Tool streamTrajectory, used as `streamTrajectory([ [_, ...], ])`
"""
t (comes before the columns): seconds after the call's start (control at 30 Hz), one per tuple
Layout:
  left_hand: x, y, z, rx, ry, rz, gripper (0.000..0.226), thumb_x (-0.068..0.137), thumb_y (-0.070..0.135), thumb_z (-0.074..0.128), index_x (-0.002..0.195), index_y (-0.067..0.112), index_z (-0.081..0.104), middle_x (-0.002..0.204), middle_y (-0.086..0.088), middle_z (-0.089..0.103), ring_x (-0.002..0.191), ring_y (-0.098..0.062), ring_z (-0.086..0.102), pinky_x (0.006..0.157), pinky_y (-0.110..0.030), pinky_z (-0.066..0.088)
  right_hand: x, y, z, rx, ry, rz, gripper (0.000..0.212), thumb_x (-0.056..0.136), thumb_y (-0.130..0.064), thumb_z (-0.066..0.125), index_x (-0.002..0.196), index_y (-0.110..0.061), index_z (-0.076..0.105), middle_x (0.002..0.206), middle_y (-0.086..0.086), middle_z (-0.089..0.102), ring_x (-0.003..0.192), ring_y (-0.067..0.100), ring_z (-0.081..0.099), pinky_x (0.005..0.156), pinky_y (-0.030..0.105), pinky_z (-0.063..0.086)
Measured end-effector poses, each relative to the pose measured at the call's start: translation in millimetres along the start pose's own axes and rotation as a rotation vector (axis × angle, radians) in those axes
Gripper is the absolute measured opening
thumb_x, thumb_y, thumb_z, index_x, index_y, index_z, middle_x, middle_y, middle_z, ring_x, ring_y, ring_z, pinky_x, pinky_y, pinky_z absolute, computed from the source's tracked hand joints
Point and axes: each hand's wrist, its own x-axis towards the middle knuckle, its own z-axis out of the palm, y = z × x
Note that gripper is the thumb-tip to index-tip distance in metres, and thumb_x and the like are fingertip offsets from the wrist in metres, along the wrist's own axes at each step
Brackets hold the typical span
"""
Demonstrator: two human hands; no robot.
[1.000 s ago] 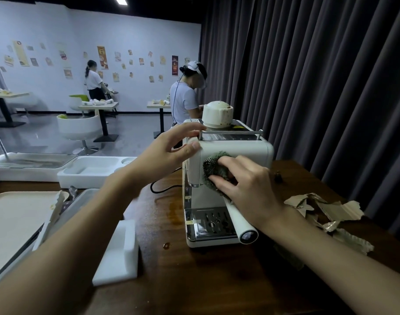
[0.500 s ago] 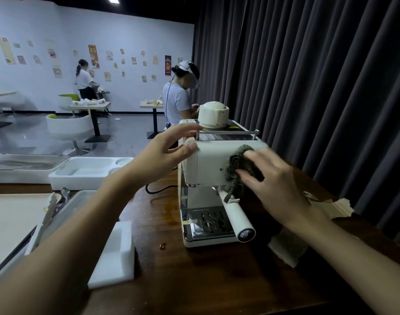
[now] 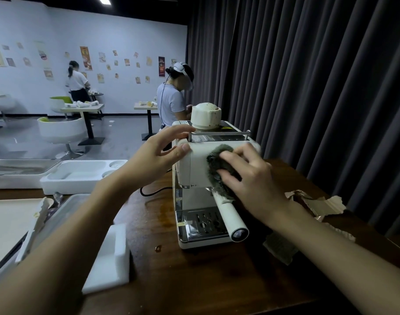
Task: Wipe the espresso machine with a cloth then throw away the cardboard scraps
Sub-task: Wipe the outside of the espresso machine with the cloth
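Where right hand (image 3: 255, 185) presses one cloth (image 3: 213, 165), one espresso machine (image 3: 195, 164) — left hand (image 3: 153, 161) touching

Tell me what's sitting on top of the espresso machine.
A cream, brown-speckled domed piece stands on the espresso machine behind a metal rail. The left hand rests fingers on the top's left edge. The area behind the dome is hidden.

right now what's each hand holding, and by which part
The right hand presses the cloth flat against the front of the espresso machine; the left hand braces its top corner. Neither plainly grips anything.
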Motion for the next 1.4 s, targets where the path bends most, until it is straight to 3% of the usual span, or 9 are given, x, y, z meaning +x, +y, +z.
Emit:
streamTrajectory([
  [0.27, -1, -3, -1, -0.037, 0.006, -0.029, 0.033, 0.096, 0.04, 0.055, 0.129, 0.043, 0.055, 0.138, 0.015, 0.059, 0.133, 0.002, 0.048, 0.102, -0.021, 0.042, 11, -10, 2, -0.032, -0.066, -0.034, 0.027, 0.084, -0.012, 0.073, 0.11, -0.007, 0.068, 0.094, 0.009, 0.051, 0.069, 0.024, 0.058, 0.064, 0.025, 0.047],
  [0.37, -1, -1, -2, -0.033, 0.004, -0.049, 0.032, 0.094, 0.044, 0.054, 0.126, 0.049, 0.055, 0.135, 0.022, 0.058, 0.132, 0.004, 0.049, 0.102, -0.025, 0.043, 3, 13, -9, -0.019, 0.003, 0.052, 0.031, 0.085, -0.009, 0.072, 0.115, -0.004, 0.067, 0.1, 0.008, 0.051, 0.076, 0.024, 0.059, 0.07, 0.024, 0.049],
  [0.57, -1, 1, -1, -0.039, 0.021, -0.069, 0.032, 0.094, 0.05, 0.053, 0.125, 0.051, 0.058, 0.135, 0.02, 0.06, 0.132, 0.0, 0.05, 0.113, -0.041, 0.042, -8, 47, -30, -0.027, 0.06, 0.187, 0.035, 0.088, -0.009, 0.068, 0.122, -0.003, 0.065, 0.105, 0.007, 0.048, 0.088, 0.005, 0.044, 0.08, 0.014, 0.037],
  [0.7, -2, 4, -1, -0.117, 0.035, -0.09, 0.031, 0.096, 0.051, 0.042, 0.119, 0.054, 0.062, 0.132, 0.018, 0.063, 0.129, 0.0, 0.054, 0.114, -0.037, 0.041, -2, 35, -24, -0.007, 0.019, 0.164, 0.034, 0.088, -0.011, 0.069, 0.12, -0.003, 0.066, 0.104, 0.004, 0.047, 0.084, 0.01, 0.049, 0.078, 0.017, 0.039],
  [0.9, -2, 6, 3, -0.178, 0.051, -0.082, 0.033, 0.102, 0.038, 0.035, 0.123, 0.035, 0.06, 0.129, 0.015, 0.064, 0.125, 0.004, 0.056, 0.102, -0.018, 0.046, 14, -6, -1, 0.011, -0.029, 0.029, 0.031, 0.084, -0.015, 0.075, 0.113, -0.005, 0.069, 0.102, 0.008, 0.052, 0.081, 0.017, 0.052, 0.072, 0.031, 0.05],
  [1.1, -2, 6, 3, -0.207, 0.052, -0.086, 0.038, 0.111, 0.026, 0.025, 0.131, 0.024, 0.058, 0.132, 0.016, 0.061, 0.126, 0.009, 0.053, 0.096, -0.009, 0.044, 19, -31, 15, 0.075, -0.091, -0.008, 0.029, 0.085, -0.02, 0.074, 0.11, -0.01, 0.063, 0.101, 0.006, 0.048, 0.074, 0.031, 0.061, 0.066, 0.043, 0.058],
  [1.27, -2, 2, 0, -0.073, 0.035, -0.059, 0.028, 0.101, 0.039, 0.048, 0.127, 0.043, 0.057, 0.133, 0.018, 0.06, 0.128, 0.007, 0.052, 0.105, -0.022, 0.043, 13, -23, 7, 0.027, -0.129, -0.038, 0.021, 0.087, -0.02, 0.07, 0.101, -0.009, 0.059, 0.1, 0.003, 0.043, 0.073, 0.028, 0.058, 0.062, 0.04, 0.056],
  [1.4, -3, 3, 1, -0.071, 0.011, -0.041, 0.035, 0.095, 0.028, 0.065, 0.125, 0.042, 0.056, 0.139, 0.012, 0.057, 0.132, 0.005, 0.048, 0.113, -0.031, 0.043, -3, 4, -6, -0.002, -0.107, 0.01, 0.022, 0.084, -0.015, 0.074, 0.1, -0.009, 0.06, 0.101, 0.007, 0.047, 0.074, 0.03, 0.061, 0.065, 0.033, 0.053],
])
